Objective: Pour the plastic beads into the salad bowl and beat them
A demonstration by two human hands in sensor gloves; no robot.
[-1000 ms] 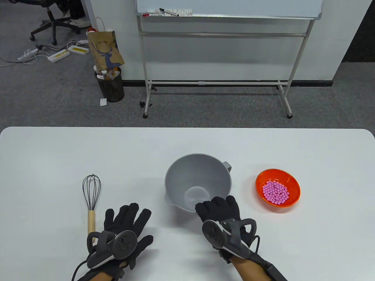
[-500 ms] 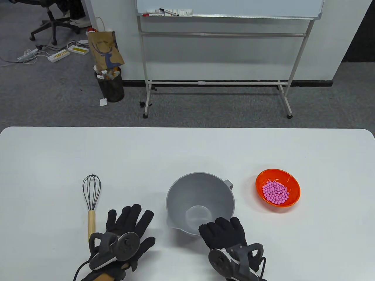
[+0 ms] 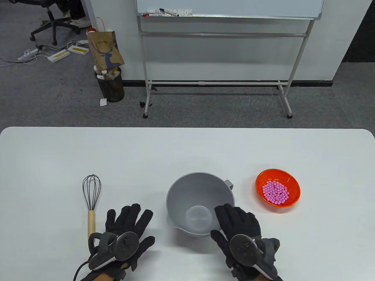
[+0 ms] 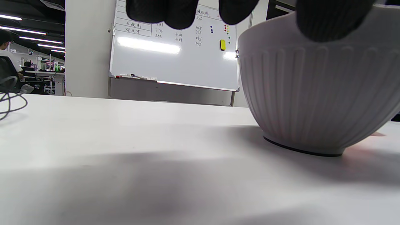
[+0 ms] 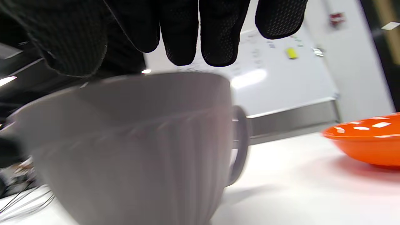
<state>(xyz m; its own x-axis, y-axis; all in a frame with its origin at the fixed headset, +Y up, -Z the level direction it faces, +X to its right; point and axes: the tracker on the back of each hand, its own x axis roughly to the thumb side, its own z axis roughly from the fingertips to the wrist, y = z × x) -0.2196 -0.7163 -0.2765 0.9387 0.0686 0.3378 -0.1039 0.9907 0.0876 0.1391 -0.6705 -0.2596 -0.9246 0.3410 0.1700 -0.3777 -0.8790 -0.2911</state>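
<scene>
The empty grey salad bowl [image 3: 181,184] stands near the table's front edge, its handle toward the far right. To its right, the orange bowl [image 3: 293,181] holds the pink plastic beads [image 3: 274,192]. A wire whisk [image 3: 91,190] with a wooden handle lies left of the salad bowl. My left hand [image 3: 129,224] lies flat on the table between whisk and bowl, fingers spread. My right hand [image 3: 235,219] is open, with straight fingers [image 5: 215,31] hovering over the near right rim of the salad bowl [image 5: 131,140], holding nothing.
The white table [image 3: 187,146] spreads wide behind the bowls. Beyond its far edge stand a whiteboard on a frame [image 3: 222,44], a bin [image 3: 110,85] and a paper bag on the carpet. The orange bowl [image 5: 368,140] sits close to the right of my right hand.
My right hand dragged the salad bowl toward the near edge, then let go of its rim, shifted right and straightened its fingers. The left hand barely moved.
</scene>
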